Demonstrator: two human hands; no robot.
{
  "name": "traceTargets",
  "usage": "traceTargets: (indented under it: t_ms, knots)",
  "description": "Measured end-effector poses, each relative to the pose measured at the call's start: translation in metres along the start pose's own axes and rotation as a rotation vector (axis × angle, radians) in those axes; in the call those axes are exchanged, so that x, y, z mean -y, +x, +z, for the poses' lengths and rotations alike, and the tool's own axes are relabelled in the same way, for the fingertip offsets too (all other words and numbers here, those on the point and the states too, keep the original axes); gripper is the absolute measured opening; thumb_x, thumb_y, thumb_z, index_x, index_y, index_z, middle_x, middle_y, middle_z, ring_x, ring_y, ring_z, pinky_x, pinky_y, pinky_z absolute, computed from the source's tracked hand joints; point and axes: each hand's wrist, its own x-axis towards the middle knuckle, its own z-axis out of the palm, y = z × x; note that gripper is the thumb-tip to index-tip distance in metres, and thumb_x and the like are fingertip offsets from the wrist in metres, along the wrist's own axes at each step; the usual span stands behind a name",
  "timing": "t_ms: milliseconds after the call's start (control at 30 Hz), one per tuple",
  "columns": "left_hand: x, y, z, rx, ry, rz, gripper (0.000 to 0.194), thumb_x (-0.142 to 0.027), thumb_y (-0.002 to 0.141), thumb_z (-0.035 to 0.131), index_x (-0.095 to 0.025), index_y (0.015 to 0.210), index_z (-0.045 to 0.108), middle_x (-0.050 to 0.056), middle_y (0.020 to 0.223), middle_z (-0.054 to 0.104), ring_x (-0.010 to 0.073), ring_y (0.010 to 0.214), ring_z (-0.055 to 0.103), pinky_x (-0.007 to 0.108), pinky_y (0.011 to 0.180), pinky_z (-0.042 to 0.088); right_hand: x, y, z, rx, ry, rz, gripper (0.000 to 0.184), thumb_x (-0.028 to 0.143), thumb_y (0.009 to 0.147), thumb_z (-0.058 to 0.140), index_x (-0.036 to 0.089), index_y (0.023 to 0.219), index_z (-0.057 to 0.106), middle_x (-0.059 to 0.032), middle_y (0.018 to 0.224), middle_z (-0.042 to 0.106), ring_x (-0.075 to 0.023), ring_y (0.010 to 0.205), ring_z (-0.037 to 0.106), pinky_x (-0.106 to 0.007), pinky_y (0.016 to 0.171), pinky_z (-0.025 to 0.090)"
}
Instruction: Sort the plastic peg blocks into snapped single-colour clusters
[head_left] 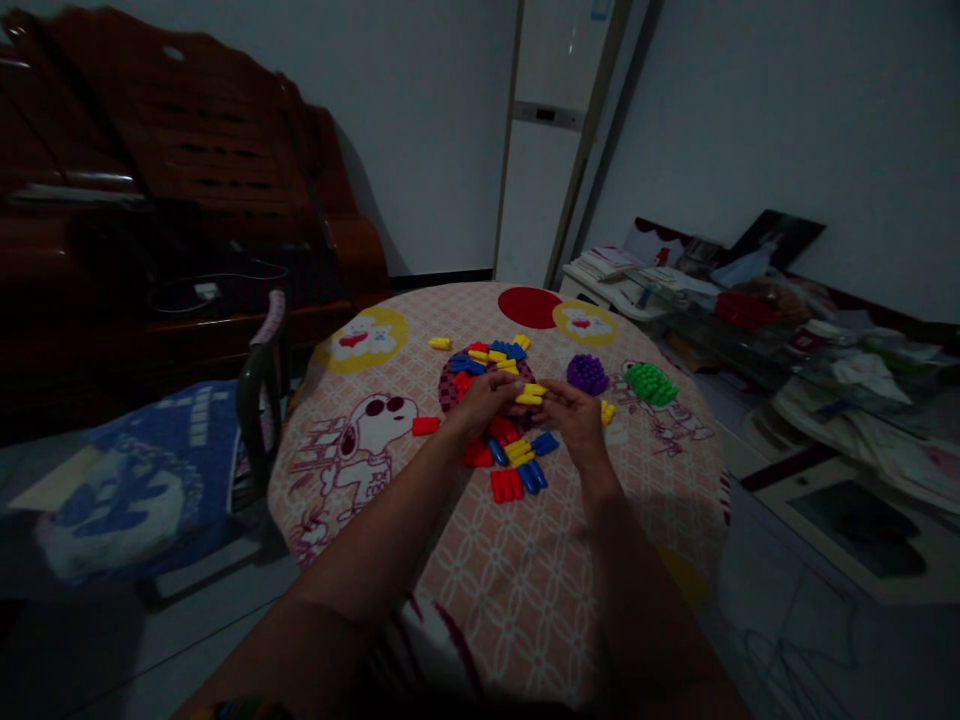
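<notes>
Between my two hands, above the round table, are yellow bullet-shaped plastic toy pieces (531, 394). My left hand (487, 398) pinches their left end, and my right hand (574, 412) has its fingers closed on the right end. Around and beneath the hands lie several loose red pieces (507, 486), blue pieces (534, 476) and yellow pieces (519, 452). More blue pieces (508, 350) lie in a group beyond my left hand. A purple cluster (587, 374) and a green cluster (651, 383) of joined pieces sit to the right of my right hand.
A patterned cloth covers the round table (517, 580). One yellow piece (439, 343) and a red piece (425, 426) lie apart on the left. A chair (262, 390) stands at left, a wooden bench (225, 170) behind it, and a cluttered glass-topped cabinet (697, 330) at right.
</notes>
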Motion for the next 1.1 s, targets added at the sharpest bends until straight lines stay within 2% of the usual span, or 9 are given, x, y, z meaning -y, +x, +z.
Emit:
traceTargets:
  t_ms: [100, 200, 333, 467, 533, 633, 800, 967, 1100]
  knots:
    - [-0.001, -0.002, 0.003, 0.041, 0.038, -0.057, 0.020, -0.027, 0.084, 0.076, -0.010, 0.087, 0.065, 0.004, 0.076, 0.072, 0.0108, 0.062, 0.068, 0.021, 0.061, 0.056, 0.002, 0.001, -0.001, -0.060, -0.076, -0.005, 0.037, 0.041, 0.064, 0.074, 0.018, 0.093, 0.075, -0.0017, 0.074, 0.074, -0.0163, 0.058, 0.067, -0.030, 0.056, 0.060]
    - [-0.002, -0.003, 0.002, 0.052, 0.089, -0.057, 0.025, -0.034, 0.087, 0.073, -0.011, 0.089, 0.065, 0.003, 0.071, 0.070, 0.0109, 0.057, 0.066, 0.021, 0.058, 0.056, 0.009, 0.003, -0.015, -0.163, -0.190, -0.012, 0.035, 0.043, 0.067, 0.072, 0.017, 0.089, 0.074, -0.0019, 0.067, 0.071, -0.0161, 0.052, 0.064, -0.027, 0.048, 0.054]
    - [-0.005, -0.003, -0.004, -0.029, 0.124, -0.010, 0.025, -0.032, 0.087, 0.073, -0.011, 0.097, 0.065, 0.002, 0.069, 0.070, 0.0112, 0.056, 0.066, 0.022, 0.058, 0.056, 0.020, 0.003, -0.059, -0.321, -0.357, -0.018, 0.033, 0.040, 0.067, 0.071, 0.014, 0.086, 0.073, -0.0037, 0.068, 0.071, -0.0156, 0.052, 0.063, -0.024, 0.044, 0.047]
    - [-0.010, -0.003, -0.008, -0.058, 0.138, -0.006, 0.017, -0.021, 0.088, 0.070, -0.009, 0.099, 0.066, 0.001, 0.069, 0.069, 0.0092, 0.054, 0.065, 0.022, 0.060, 0.056, 0.022, 0.002, -0.096, -0.305, -0.645, -0.010, 0.022, 0.036, 0.064, 0.072, 0.014, 0.071, 0.071, -0.0044, 0.061, 0.068, -0.0167, 0.053, 0.063, -0.024, 0.048, 0.046]
    - [-0.010, -0.003, -0.007, -0.060, 0.150, -0.018, 0.015, -0.019, 0.087, 0.069, -0.009, 0.097, 0.066, 0.000, 0.068, 0.068, 0.0092, 0.053, 0.065, 0.022, 0.060, 0.056, 0.021, 0.000, -0.100, -0.278, -0.729, 0.027, 0.019, 0.033, 0.065, 0.070, 0.015, 0.068, 0.070, -0.0040, 0.058, 0.067, -0.0158, 0.050, 0.060, -0.024, 0.046, 0.044]
    - [-0.008, -0.004, -0.004, -0.056, 0.156, -0.032, 0.016, -0.020, 0.086, 0.071, -0.009, 0.097, 0.065, 0.000, 0.068, 0.068, 0.0095, 0.054, 0.066, 0.022, 0.059, 0.056, 0.022, -0.002, -0.093, -0.253, -0.794, 0.117, 0.012, 0.028, 0.064, 0.067, 0.015, 0.066, 0.068, -0.0036, 0.054, 0.065, -0.0145, 0.046, 0.058, -0.022, 0.044, 0.041]
    - [-0.009, -0.005, -0.004, -0.042, 0.156, -0.034, 0.019, -0.021, 0.086, 0.073, -0.009, 0.098, 0.065, 0.001, 0.070, 0.070, 0.0097, 0.054, 0.066, 0.021, 0.057, 0.055, 0.028, -0.004, -0.085, -0.255, -0.783, 0.175, 0.010, 0.026, 0.065, 0.066, 0.016, 0.068, 0.067, -0.0033, 0.055, 0.065, -0.0152, 0.044, 0.058, -0.022, 0.040, 0.041]
    - [-0.008, -0.004, -0.007, -0.028, 0.158, -0.033, 0.018, -0.021, 0.086, 0.072, -0.010, 0.097, 0.065, 0.001, 0.069, 0.069, 0.0101, 0.054, 0.066, 0.022, 0.058, 0.055, 0.028, -0.002, -0.100, -0.452, -0.680, 0.093, 0.018, 0.033, 0.068, 0.068, 0.016, 0.073, 0.067, -0.0066, 0.061, 0.069, -0.0169, 0.046, 0.061, -0.024, 0.040, 0.043]
    - [-0.006, -0.003, -0.008, -0.012, 0.155, -0.025, 0.017, -0.022, 0.085, 0.074, -0.011, 0.093, 0.065, 0.000, 0.070, 0.069, 0.0107, 0.055, 0.067, 0.023, 0.060, 0.056, 0.022, 0.001, -0.113, -0.623, -0.734, 0.111, 0.019, 0.032, 0.070, 0.066, 0.015, 0.077, 0.069, -0.0099, 0.063, 0.069, -0.0209, 0.049, 0.064, -0.027, 0.043, 0.046]
